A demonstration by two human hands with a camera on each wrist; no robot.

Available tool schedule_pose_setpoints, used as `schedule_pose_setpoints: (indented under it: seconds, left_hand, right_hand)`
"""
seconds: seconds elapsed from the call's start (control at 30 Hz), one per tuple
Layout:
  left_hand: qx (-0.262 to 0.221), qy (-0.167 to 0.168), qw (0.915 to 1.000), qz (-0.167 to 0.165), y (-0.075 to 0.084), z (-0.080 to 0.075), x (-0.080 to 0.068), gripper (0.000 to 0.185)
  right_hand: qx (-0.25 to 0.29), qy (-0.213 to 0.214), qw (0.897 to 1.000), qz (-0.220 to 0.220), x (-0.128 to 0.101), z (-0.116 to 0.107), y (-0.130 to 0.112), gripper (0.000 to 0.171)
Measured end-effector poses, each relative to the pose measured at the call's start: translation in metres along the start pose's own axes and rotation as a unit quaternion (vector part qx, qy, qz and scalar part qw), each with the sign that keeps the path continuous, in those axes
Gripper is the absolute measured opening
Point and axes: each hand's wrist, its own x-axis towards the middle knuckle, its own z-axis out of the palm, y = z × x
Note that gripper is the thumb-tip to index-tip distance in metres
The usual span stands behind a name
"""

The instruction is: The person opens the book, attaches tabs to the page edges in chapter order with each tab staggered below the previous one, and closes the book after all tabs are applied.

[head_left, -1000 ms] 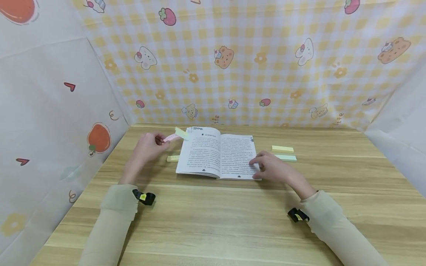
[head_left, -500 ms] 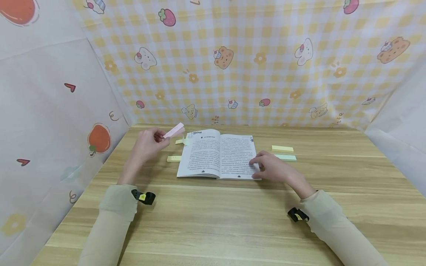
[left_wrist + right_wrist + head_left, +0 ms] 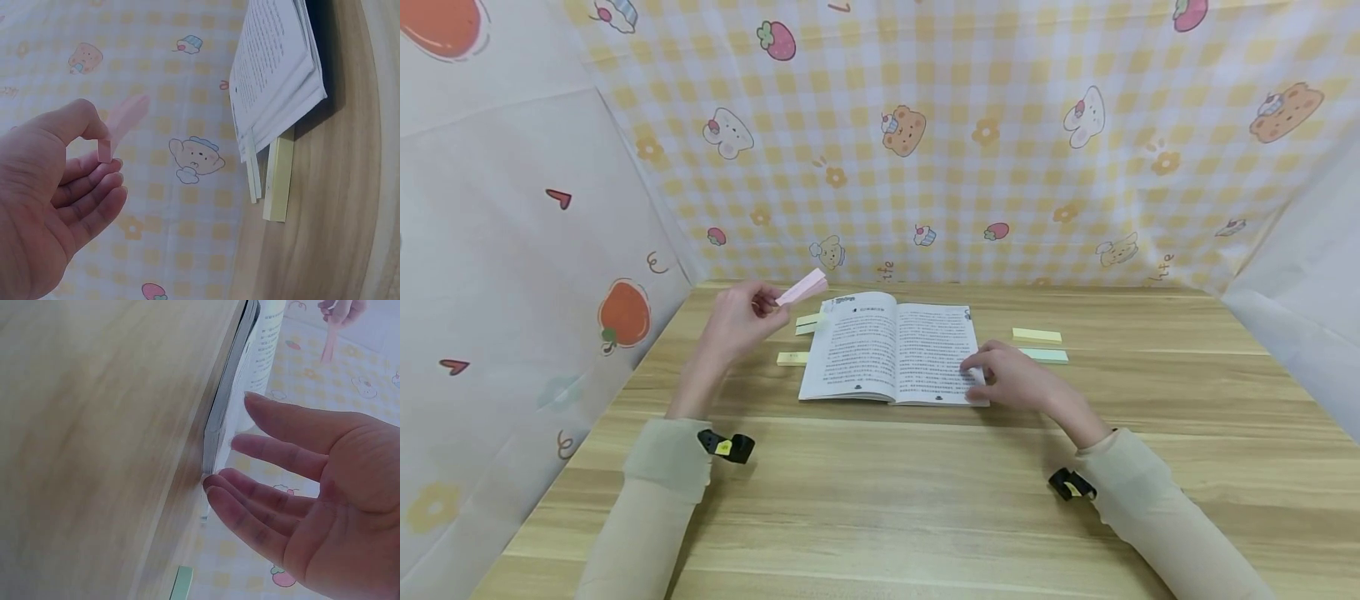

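Pink pad (image 3: 802,287) lifted from beside the book (image 3: 861,350) and tilted up toward the table's far edge

Left hand (image 3: 741,321) pinches the pad between thumb and forefinger, its sheets fanned apart, above the table (image 3: 887,500) and left of the book. A second ago it sat lower, by the page edge, where a pale tab stood raised; now a yellow tab (image 3: 811,318) and a green tab (image 3: 806,329) jut low from that edge, near its far corner. Yellow pad (image 3: 792,358) lies nearer, its inner end hidden by the page.

The book lies spread midway along the table's far edge. Right hand (image 3: 1015,375), thumb and fingers apart, is at its near right corner; how firmly it presses, I can't really tell. Just right lie a pale yellow pad (image 3: 1037,335) and a green pad (image 3: 1043,356), the yellow one nearer the far edge.
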Motion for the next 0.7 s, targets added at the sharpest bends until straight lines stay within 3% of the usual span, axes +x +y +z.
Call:
schedule_pose_setpoints:
  seconds: [0.4, 0.7]
  left_hand:
    - [-0.020, -0.006, 0.9993, 0.030, 0.019, 0.003, 0.001, 0.016]
    - [-0.037, -0.011, 0.9970, 0.067, 0.034, 0.006, -0.002, 0.015]
  right_hand:
    - [0.030, 0.073, 0.997, -0.013, -0.004, -0.012, -0.004, 0.036]
    - [0.050, 0.155, 0.985, -0.059, -0.006, -0.022, -0.011, 0.037]
